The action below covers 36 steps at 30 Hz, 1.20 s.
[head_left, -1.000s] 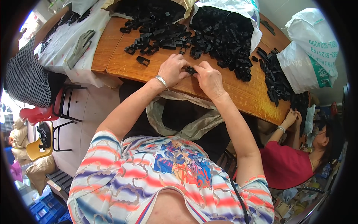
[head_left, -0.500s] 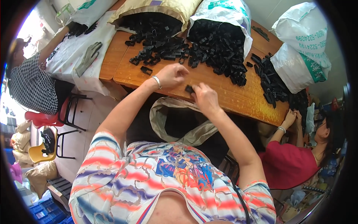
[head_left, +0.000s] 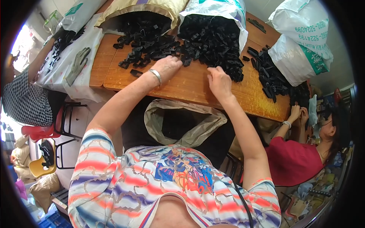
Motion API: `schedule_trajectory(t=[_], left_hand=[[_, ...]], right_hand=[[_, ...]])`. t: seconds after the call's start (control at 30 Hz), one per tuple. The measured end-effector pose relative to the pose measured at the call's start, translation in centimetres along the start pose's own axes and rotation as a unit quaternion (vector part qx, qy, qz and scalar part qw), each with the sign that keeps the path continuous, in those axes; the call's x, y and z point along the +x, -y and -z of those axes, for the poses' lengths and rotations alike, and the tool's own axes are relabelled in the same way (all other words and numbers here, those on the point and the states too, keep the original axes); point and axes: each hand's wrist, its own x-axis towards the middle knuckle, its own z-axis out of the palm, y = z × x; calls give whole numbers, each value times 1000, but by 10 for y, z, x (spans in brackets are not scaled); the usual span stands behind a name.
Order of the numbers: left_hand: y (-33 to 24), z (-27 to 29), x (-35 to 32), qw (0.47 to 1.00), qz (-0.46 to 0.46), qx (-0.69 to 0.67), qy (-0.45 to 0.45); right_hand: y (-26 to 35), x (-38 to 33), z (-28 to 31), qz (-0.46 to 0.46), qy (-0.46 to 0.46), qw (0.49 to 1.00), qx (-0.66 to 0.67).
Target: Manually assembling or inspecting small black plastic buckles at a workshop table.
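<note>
- Across the bench (head_left: 194,87), beyond both grips: heaped black parts (head_left: 213,47), apparently plenty left; finished count impossible to tell.
- At the parts' near fringe: left grip (head_left: 168,68), fingers bent, contents hidden.
- Farther right: right grip (head_left: 219,81), fingers curled, cannot tell whether loaded.
- Toward the front edge: open room; below, gaping tan sack (head_left: 207,131).

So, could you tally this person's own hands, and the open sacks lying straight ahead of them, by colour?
Bare hands: 2 (left hand, right hand)
Tan sack: 1
White sack: 1
Total: 4
The black parts overlap too much to count.
</note>
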Motion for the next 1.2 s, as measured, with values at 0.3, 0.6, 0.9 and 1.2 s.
schedule_trajectory(t=[0.3, 0.6, 0.9, 1.2], left_hand=[[-52, -5, -11, 987, 30, -149, -57], [-46, 0, -26, 965, 92, -207, -132], [-35, -8, -34, 968, 150, -190, -71], [-33, -8, -37, 959, 173, -216, -58]], right_hand=[[-13, 15, -19, -9, 81, 990, -113], [19, -8, 8, -71, 102, 990, 62], [3, -8, 19, 35, 105, 994, 9], [5, -5, 15, -25, 212, 977, 24]])
